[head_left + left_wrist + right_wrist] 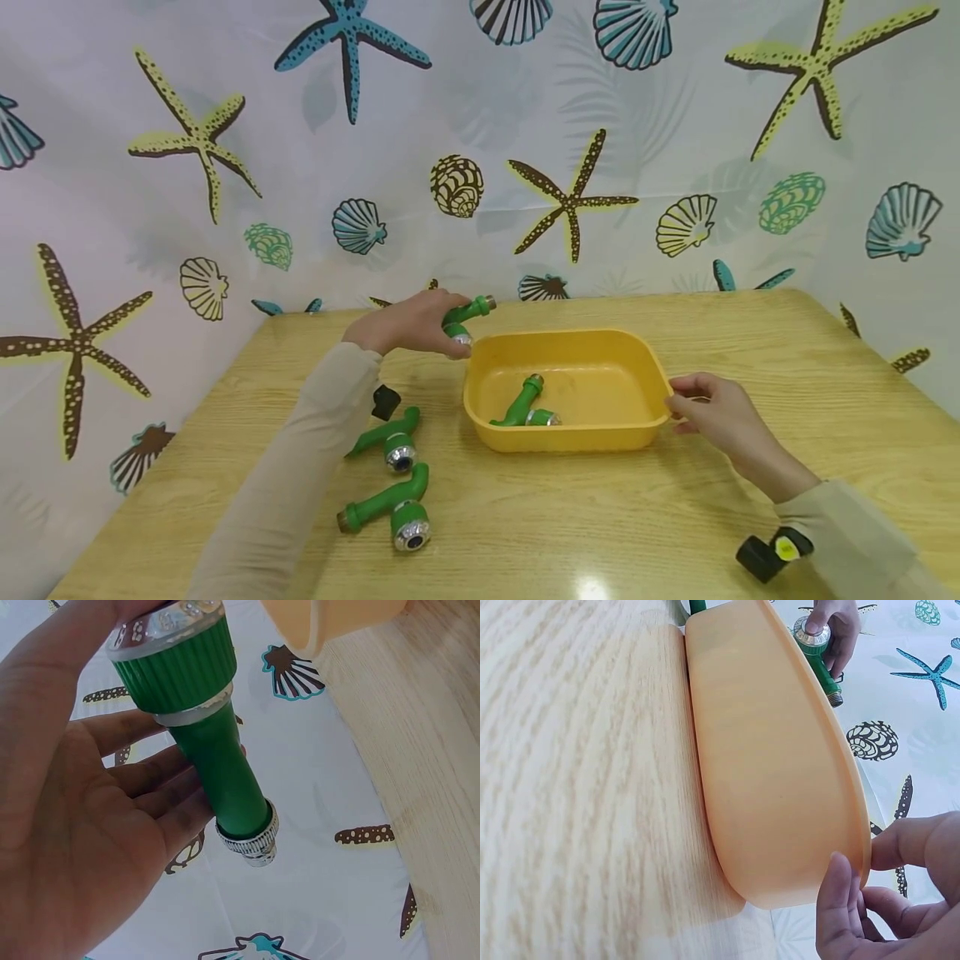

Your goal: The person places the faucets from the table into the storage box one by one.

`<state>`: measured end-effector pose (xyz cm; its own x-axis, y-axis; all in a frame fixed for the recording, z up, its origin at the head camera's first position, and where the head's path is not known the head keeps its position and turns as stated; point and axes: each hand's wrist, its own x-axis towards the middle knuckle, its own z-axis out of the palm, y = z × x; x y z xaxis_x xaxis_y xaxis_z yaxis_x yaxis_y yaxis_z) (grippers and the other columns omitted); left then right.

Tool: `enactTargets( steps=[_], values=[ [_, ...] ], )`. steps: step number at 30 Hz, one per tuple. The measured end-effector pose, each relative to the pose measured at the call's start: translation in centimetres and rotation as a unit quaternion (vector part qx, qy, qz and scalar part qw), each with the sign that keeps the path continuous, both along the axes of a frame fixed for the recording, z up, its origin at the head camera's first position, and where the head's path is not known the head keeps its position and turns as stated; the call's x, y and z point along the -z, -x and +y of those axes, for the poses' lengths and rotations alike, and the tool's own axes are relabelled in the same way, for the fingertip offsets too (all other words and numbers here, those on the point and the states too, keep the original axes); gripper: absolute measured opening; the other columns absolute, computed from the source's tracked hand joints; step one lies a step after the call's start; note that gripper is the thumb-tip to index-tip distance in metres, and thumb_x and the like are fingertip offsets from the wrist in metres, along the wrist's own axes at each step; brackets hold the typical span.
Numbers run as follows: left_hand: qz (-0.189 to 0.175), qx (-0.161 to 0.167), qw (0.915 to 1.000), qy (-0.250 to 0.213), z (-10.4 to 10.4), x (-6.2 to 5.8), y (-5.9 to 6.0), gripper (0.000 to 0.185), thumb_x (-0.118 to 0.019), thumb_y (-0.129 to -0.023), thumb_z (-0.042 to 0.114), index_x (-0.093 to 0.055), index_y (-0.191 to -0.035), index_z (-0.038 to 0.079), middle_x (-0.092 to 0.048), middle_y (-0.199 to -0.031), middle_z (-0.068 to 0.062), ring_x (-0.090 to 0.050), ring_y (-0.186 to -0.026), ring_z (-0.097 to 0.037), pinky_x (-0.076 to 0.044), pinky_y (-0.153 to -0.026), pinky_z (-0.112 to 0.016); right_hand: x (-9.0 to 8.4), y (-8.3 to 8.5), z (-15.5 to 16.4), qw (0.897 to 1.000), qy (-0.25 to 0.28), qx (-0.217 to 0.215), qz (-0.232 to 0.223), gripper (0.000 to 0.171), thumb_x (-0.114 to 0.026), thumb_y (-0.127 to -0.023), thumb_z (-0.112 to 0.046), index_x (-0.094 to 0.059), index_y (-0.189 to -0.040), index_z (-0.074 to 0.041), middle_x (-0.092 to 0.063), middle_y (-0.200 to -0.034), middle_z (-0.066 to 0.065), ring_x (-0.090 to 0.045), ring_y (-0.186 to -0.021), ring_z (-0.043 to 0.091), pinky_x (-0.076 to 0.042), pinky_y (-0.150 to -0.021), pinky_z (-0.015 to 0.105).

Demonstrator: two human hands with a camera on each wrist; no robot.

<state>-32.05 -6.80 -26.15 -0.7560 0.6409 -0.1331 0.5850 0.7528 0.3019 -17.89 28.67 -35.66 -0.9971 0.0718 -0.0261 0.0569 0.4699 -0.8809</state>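
Observation:
My left hand (pixel 420 323) grips a green tap (pixel 471 310) above the table, just past the back left corner of the yellow plastic basin (pixel 570 438). In the left wrist view the tap's ribbed collar (pixel 180 671) and silver end sit near my thumb, with fingers behind the green body. My right hand (pixel 716 417) pinches the basin's right rim between thumb and fingers. Inside the basin, at its left, lies another green tap (pixel 517 408). Two more green taps, one farther back (pixel 390 433) and one nearer (pixel 386 502), lie on the table left of the basin.
A wooden table (pixel 540 517) carries everything. Behind it hangs a white cloth (pixel 420 125) printed with starfish and shells. A black wrist device (pixel 765 557) is strapped at my right sleeve, and another black piece (pixel 386 402) shows beside my left sleeve.

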Motion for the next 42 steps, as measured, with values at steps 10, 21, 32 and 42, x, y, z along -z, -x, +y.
enactTargets(
  steps=[10, 21, 32, 42],
  values=[
    [-0.002, 0.004, 1.0000, 0.001, 0.7, -0.2, -0.3, 0.077, -0.070, -0.084, 0.036, -0.040, -0.146, 0.004, -0.051, -0.128, -0.013, -0.048, -0.105, -0.024, -0.043, -0.091, -0.038, -0.2, -0.1, -0.1, 1.000, -0.006, 0.000, -0.003, 0.042, -0.053, -0.099, -0.011, -0.045, -0.129, 0.017, -0.053, -0.117, 0.026, -0.061, -0.091, 0.021, -0.055, -0.071, 0.027],
    [0.005, 0.022, 0.9997, -0.004, 1.8, -0.5, -0.6, 0.077, -0.071, -0.083, 0.036, -0.041, -0.146, 0.003, -0.051, -0.129, -0.013, -0.048, -0.105, -0.023, -0.044, -0.091, -0.037, -0.2, 0.0, -0.1, 1.000, -0.005, 0.001, -0.001, 0.042, -0.053, -0.099, -0.011, -0.046, -0.128, 0.017, -0.053, -0.118, 0.027, -0.061, -0.092, 0.023, -0.055, -0.071, 0.028],
    [0.010, 0.034, 0.9994, 0.003, 3.0, -0.5, -0.9, 0.078, -0.071, -0.084, 0.036, -0.039, -0.147, 0.003, -0.052, -0.126, -0.013, -0.050, -0.104, -0.022, -0.045, -0.091, -0.035, -0.1, -0.1, 0.0, 1.000, -0.005, 0.001, 0.001, 0.041, -0.054, -0.098, -0.012, -0.047, -0.126, 0.017, -0.053, -0.116, 0.026, -0.061, -0.091, 0.022, -0.055, -0.070, 0.028],
    [0.021, 0.051, 0.9985, 0.003, 3.7, -0.9, -1.1, 0.078, -0.072, -0.084, 0.038, -0.040, -0.146, 0.004, -0.053, -0.126, -0.013, -0.049, -0.105, -0.023, -0.044, -0.092, -0.036, -0.1, -0.1, -0.1, 1.000, -0.015, 0.007, -0.002, 0.040, -0.055, -0.098, -0.012, -0.048, -0.127, 0.016, -0.053, -0.118, 0.027, -0.060, -0.092, 0.025, -0.056, -0.071, 0.028]
  ],
)
